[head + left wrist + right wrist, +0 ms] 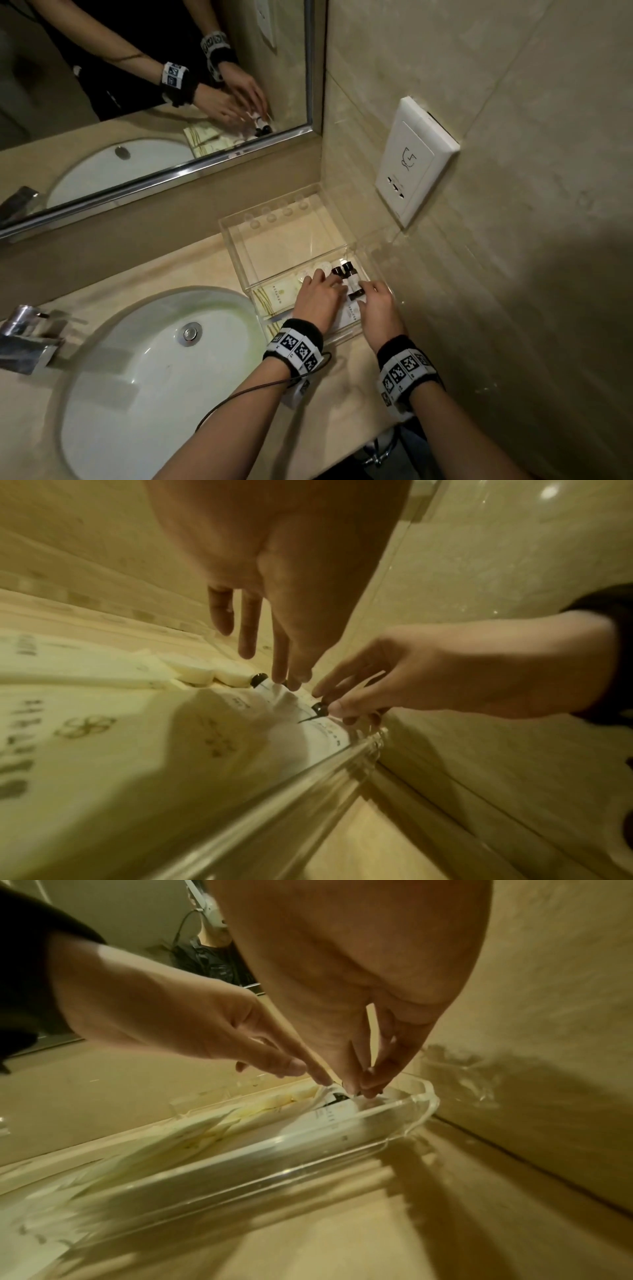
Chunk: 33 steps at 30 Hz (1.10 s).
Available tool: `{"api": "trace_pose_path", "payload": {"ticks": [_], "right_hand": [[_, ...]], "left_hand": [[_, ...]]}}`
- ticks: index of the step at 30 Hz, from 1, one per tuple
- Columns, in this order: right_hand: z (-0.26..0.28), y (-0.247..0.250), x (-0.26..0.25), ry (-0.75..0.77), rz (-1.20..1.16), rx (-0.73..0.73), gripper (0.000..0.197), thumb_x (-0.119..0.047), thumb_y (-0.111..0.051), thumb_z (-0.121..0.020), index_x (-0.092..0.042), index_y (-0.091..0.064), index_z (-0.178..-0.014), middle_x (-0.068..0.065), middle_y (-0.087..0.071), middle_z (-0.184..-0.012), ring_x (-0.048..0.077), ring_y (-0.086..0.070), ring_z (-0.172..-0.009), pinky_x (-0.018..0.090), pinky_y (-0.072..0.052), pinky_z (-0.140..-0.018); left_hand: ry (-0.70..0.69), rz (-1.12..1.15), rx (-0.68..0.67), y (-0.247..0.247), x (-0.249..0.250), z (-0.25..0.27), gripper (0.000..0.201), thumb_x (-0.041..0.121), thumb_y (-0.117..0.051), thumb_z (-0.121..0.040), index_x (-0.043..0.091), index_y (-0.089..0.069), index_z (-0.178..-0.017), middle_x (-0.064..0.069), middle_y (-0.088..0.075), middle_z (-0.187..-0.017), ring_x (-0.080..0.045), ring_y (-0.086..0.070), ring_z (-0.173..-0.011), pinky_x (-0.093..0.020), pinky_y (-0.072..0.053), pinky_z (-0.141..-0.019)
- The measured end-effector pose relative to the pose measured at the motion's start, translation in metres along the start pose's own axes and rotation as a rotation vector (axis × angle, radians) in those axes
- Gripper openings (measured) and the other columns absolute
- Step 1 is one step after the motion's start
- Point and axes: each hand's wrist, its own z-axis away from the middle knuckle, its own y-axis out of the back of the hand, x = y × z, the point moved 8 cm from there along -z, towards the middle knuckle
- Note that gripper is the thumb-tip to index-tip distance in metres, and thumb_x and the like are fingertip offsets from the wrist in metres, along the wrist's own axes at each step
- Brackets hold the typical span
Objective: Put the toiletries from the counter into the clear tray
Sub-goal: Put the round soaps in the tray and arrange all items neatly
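Bottles point(350, 278) lie in the tray point(239, 253) between both hands' grip.

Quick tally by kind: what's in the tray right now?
Bottles: 2
Tube: 1
Round soaps: 2
Packets: 2 visible, partly hidden
Total: 7

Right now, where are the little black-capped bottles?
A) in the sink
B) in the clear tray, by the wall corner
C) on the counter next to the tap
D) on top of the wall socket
B: the bottles lie inside the tray at its end nearest the wall, with the left hand and right hand both on them; the sink holds none.
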Motion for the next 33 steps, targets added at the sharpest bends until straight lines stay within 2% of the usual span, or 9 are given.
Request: {"api": "trace_pose_path", "payload": {"ticks": [3,8,11,14,19,22,26,33], "right_hand": [[0.002,0.001,-0.001,-0.006,0.007,-0.006,0.041,-0.003,-0.054,-0.094,-0.011,-0.055,-0.135,0.007,-0.053,-0.131,0.023,-0.059,-0.110,0.032,-0.052,-0.095],[0.002,0.001,-0.003,-0.023,0.034,-0.019,0.043,-0.004,-0.054,-0.094,-0.013,-0.053,-0.137,0.007,-0.048,-0.135,0.022,-0.057,-0.114,0.030,-0.049,-0.097],[-0.001,0.006,-0.009,-0.015,0.023,-0.014,0.040,-0.006,-0.053,-0.095,-0.014,-0.056,-0.134,0.005,-0.049,-0.135,0.022,-0.059,-0.111,0.031,-0.052,-0.095],[-0.011,0.005,-0.016,0.020,-0.006,-0.035,0.035,-0.006,-0.052,-0.095,-0.016,-0.061,-0.127,0.004,-0.056,-0.127,0.023,-0.063,-0.102,0.036,-0.054,-0.090],[-0.024,0.002,-0.023,0.014,-0.015,-0.061,0.031,-0.011,-0.056,-0.094,-0.022,-0.062,-0.122,0.003,-0.060,-0.116,0.021,-0.064,-0.091,0.035,-0.056,-0.079],[-0.030,0.000,-0.028,0.029,-0.012,-0.072,0.032,-0.014,-0.058,-0.094,-0.025,-0.061,-0.124,0.003,-0.058,-0.118,0.020,-0.064,-0.090,0.034,-0.057,-0.074],[-0.032,-0.007,-0.032,0.033,-0.027,-0.109,0.031,-0.017,-0.062,-0.092,-0.028,-0.063,-0.120,0.001,-0.055,-0.119,0.021,-0.063,-0.088,0.037,-0.058,-0.073],[-0.033,-0.014,-0.024,0.002,-0.043,-0.102,0.032,-0.018,-0.064,-0.090,-0.031,-0.062,-0.120,0.002,-0.055,-0.116,0.022,-0.063,-0.089,0.040,-0.058,-0.074]], "left_hand": [[-0.001,-0.043,-0.038,-0.007,0.002,0.003,0.047,0.018,-0.061,-0.088,0.025,-0.051,-0.133,0.002,-0.049,-0.141,-0.023,-0.041,-0.121,-0.039,-0.037,-0.101],[0.007,-0.078,-0.064,-0.013,0.003,0.001,0.051,0.014,-0.053,-0.091,0.025,-0.043,-0.140,0.001,-0.041,-0.146,-0.027,-0.037,-0.125,-0.041,-0.035,-0.102],[0.022,-0.026,-0.032,-0.009,-0.004,0.003,0.052,0.011,-0.053,-0.091,0.025,-0.043,-0.140,0.002,-0.042,-0.145,-0.026,-0.039,-0.124,-0.039,-0.038,-0.099],[0.087,0.027,0.022,-0.003,-0.023,0.011,0.045,0.011,-0.052,-0.092,0.023,-0.049,-0.135,0.004,-0.049,-0.139,-0.024,-0.042,-0.118,-0.035,-0.040,-0.093],[0.036,-0.004,-0.004,-0.011,-0.036,0.032,0.039,0.019,-0.055,-0.093,0.027,-0.055,-0.131,0.009,-0.052,-0.139,-0.022,-0.046,-0.115,-0.035,-0.043,-0.091],[-0.006,-0.069,-0.061,-0.019,-0.039,0.039,0.038,0.034,-0.040,-0.100,0.028,-0.049,-0.136,0.012,-0.047,-0.144,-0.023,-0.046,-0.114,-0.037,-0.041,-0.090],[-0.007,-0.133,-0.110,-0.022,-0.041,0.043,0.042,0.042,-0.028,-0.102,0.028,-0.050,-0.135,0.014,-0.047,-0.144,-0.023,-0.045,-0.114,-0.039,-0.035,-0.091],[-0.008,-0.081,-0.066,-0.012,-0.042,0.043,0.039,0.045,-0.030,-0.100,0.032,-0.058,-0.124,0.017,-0.053,-0.137,-0.019,-0.044,-0.111,-0.035,-0.034,-0.090]]}}
